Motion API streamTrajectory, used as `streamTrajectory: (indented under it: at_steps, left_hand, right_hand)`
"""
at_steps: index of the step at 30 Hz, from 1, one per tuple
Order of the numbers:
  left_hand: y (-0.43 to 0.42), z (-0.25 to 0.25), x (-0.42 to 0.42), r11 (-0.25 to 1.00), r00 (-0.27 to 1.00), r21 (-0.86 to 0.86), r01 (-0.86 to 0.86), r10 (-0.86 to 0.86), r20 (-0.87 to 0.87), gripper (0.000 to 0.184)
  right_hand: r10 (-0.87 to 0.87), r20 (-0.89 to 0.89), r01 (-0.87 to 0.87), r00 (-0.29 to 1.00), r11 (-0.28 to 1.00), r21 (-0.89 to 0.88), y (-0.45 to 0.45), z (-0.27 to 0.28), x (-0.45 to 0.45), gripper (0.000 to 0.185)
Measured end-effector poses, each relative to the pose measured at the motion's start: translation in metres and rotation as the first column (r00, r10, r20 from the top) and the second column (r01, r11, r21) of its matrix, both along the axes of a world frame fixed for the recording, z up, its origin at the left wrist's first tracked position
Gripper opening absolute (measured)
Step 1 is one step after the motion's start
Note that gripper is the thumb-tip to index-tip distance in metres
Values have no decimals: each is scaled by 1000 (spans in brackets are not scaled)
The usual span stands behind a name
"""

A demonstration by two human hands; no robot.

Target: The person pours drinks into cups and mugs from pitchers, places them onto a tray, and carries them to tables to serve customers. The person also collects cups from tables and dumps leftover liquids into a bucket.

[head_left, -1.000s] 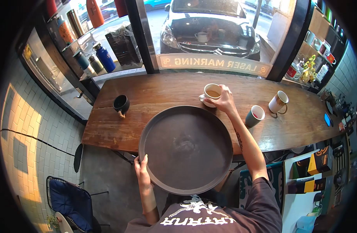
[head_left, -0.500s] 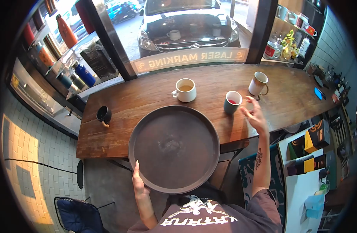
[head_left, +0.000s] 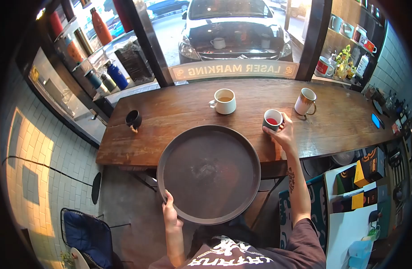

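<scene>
My left hand [head_left: 171,214] grips the lower left rim of a round dark tray [head_left: 209,175], its thumb over the edge and the other fingers hidden beneath. Nothing lies on the tray. Beyond its right side, my right hand [head_left: 283,131] is wrapped round a dark green cup [head_left: 269,127] with a white inside and red contents. A white mug [head_left: 225,106] of light brown drink stands behind the tray. Farther right is a white and brown mug [head_left: 304,102], upright with its handle to the right. A small black cup [head_left: 133,118] stands at the left.
The wooden table [head_left: 179,105] runs along the window. Bottles stand on a shelf at the left, and mugs with a plant [head_left: 344,62] fill one at the right. A phone [head_left: 375,120] lies at the table's right end. A dark blue chair [head_left: 87,235] is at lower left.
My right hand let go of the white mug, moved right and closed round the green cup. The white mug now stands released on the table. My left hand still holds the tray.
</scene>
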State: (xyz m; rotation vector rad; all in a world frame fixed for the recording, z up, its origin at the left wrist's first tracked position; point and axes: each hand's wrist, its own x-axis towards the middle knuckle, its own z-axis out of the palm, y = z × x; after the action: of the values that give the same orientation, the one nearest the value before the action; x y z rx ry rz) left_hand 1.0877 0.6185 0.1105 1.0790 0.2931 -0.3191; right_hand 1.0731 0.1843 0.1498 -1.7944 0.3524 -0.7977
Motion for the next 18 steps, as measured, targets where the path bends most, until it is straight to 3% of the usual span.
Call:
streamTrajectory:
  at_steps: [3, 5, 9, 12, 15, 17, 18]
  left_hand:
    - [19, -7, -11, 999, 998, 9, -42, 42, -42, 53]
    - [32, -11, -16, 997, 997, 52, -48, 51, -51, 52]
    - [67, -29, -27, 993, 993, 71, -98, 102, -59, 56]
    - [103, -25, -45, 990, 989, 98, -105, 114, -94, 60]
    - [157, -37, -55, 991, 990, 76, -114, 120, -78, 62]
    - [192, -47, -68, 960, 979, 202, -193, 204, -31, 49]
    - [211, -38, -73, 958, 963, 227, -174, 214, -164, 50]
  right_hand:
    - [29, -42, -29, 999, 1000, -3, 38, 20, -16, 52]
    - [28, -79, -37, 996, 994, -105, 69, 32, -25, 53]
    - [171, -68, -181, 983, 967, -182, 154, 51, -41, 57]
    - [331, -129, -338, 935, 940, -38, 228, 51, -50, 59]
    - [407, -200, -430, 891, 898, -92, 299, 35, -46, 61]
    - [435, -267, -477, 860, 871, -117, 346, 25, -43, 64]
    - [468, -277, -511, 839, 853, -105, 366, 18, -41, 64]
